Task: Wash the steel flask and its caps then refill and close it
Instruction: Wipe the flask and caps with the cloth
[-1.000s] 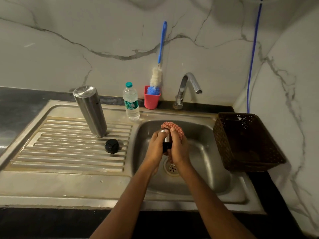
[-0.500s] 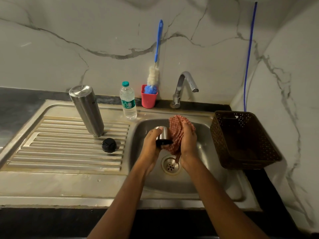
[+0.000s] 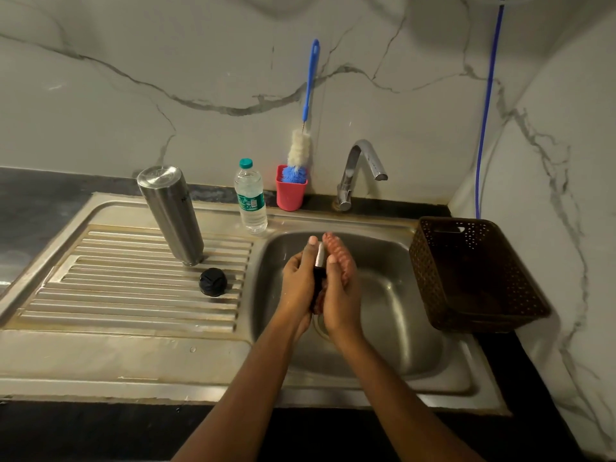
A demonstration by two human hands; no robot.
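Grips the steel outer cap [image 3: 320,255] in the left hand [image 3: 297,279], fingers curled round it, above the middle of the sink basin [image 3: 393,295]. Presses a reddish cloth [image 3: 340,253] against that cap with the right hand [image 3: 340,295], fingers wrapped about the cloth. Leaves open basin on all sides, well below the tap spout [image 3: 364,161]. Shows the steel flask [image 3: 171,211] mouth-down on the drainboard [image 3: 116,295], the black inner cap [image 3: 213,281] just beside it, and a brown basket [image 3: 466,275] along the basin's right rim.
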